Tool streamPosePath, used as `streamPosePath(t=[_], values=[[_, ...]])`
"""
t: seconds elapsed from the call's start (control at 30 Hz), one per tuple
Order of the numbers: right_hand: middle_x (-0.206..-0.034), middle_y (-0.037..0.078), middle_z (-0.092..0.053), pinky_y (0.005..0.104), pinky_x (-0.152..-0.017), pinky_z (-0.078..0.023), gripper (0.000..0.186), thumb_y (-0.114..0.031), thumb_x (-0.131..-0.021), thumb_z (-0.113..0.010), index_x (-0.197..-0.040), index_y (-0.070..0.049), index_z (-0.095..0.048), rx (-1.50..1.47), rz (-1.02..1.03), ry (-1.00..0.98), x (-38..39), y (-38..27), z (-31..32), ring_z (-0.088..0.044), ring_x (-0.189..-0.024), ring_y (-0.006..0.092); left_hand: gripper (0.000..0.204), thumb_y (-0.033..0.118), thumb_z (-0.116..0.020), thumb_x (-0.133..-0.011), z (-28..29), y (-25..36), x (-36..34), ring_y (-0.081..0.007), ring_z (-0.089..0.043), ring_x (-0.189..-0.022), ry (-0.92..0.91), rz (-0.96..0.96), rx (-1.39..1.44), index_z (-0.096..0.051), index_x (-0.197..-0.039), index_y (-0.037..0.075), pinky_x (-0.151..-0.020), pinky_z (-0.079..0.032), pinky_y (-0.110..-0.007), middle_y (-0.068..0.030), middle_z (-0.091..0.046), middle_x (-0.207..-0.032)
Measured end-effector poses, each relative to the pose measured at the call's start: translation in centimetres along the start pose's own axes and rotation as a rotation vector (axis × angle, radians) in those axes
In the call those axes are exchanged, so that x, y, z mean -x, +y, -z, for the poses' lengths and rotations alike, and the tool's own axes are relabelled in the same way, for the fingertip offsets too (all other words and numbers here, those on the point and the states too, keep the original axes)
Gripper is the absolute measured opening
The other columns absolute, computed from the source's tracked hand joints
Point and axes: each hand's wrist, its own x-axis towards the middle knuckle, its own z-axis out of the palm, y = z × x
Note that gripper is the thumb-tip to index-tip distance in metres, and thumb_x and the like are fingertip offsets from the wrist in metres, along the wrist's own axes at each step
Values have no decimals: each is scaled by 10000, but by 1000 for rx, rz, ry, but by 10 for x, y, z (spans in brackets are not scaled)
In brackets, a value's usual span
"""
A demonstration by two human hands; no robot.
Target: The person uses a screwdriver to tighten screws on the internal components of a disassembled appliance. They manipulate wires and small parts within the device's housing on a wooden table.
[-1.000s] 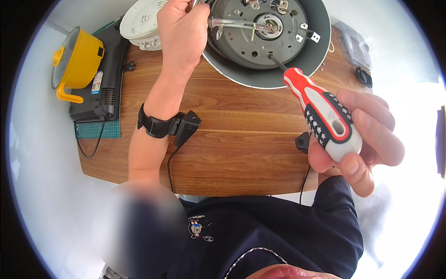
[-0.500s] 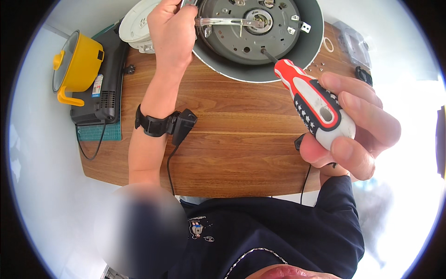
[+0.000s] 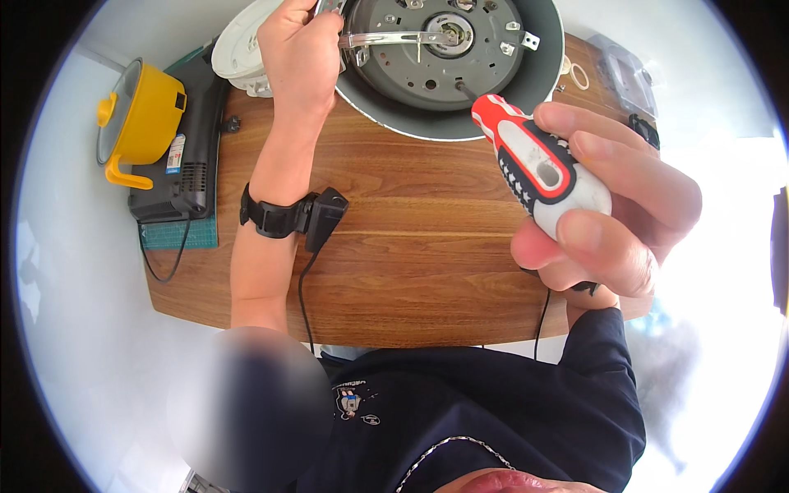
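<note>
My right hand grips a screwdriver with a red, white and black star-patterned handle. The shaft slants up and left, its tip at or over the grey round metal plate; contact is hard to tell. This plate sits inside a wide grey metal housing at the top of the view. My left hand is closed on a silver metal piece at the housing's left rim, its fingertips partly cut off by the top edge. A silver strip runs from there to the plate's middle.
At left, a yellow pot stands on a black appliance over a green mat. A white round part lies beside my left hand. A pale ring and clear plastic packaging are at right on the wooden table.
My right hand and the screwdriver have shifted slightly left and up. The housing has moved a little up and left, while my left hand has barely moved.
</note>
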Motion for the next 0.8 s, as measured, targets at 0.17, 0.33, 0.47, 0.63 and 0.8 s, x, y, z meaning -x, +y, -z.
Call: streamPosePath(t=[0.17,0.33,0.47,0.63,0.8], values=[[-1062,134,-614,501,-846,-647,170,-169,-1028,-655,-1134,-179,-522,-216,3,-155,-12,12,1,-726,-1022,386,627,-153,-405,-817,-9,-4,-2,-175,-688,-1112,25,-53,62,-618,-1405,-108,-980,-526,-268,-140,-713,-1276],[-960,80,-569,467,-739,-586,226,-324,-1044,-644,-1101,-188,-473,-395,81,-28,-2,23,-16,-632,-792,264,626,-154,-396,-807,-15,0,1,-185,-683,-1145,-18,-105,14,-625,-1388,-119,-1015,-515,-285,-149,-714,-1287],[-909,59,-564,390,-630,-525,428,-542,-1016,-650,-1054,-153,-475,-453,157,65,7,25,-26,-572,-715,213,625,-147,-384,-796,-15,2,6,-192,-687,-1148,-13,-206,-90,-638,-1367,-123,-1029,-512,-293,-157,-716,-1286],[-816,54,-590,339,-507,-477,437,-511,-1041,-643,-941,-106,-512,-513,337,50,3,33,-31,-565,-611,192,622,-142,-378,-789,-16,2,6,-196,-686,-1160,-57,-265,-106,-651,-1348,-122,-1045,-508,-301,-162,-723,-1276],[-783,74,-611,343,-469,-476,431,-464,-1042,-666,-890,-91,-511,-588,235,-138,-1,28,-22,-585,-572,206,613,-148,-375,-796,-23,8,7,-198,-685,-1172,-63,-200,-92,-652,-1342,-126,-1057,-511,-311,-174,-727,-1273]])
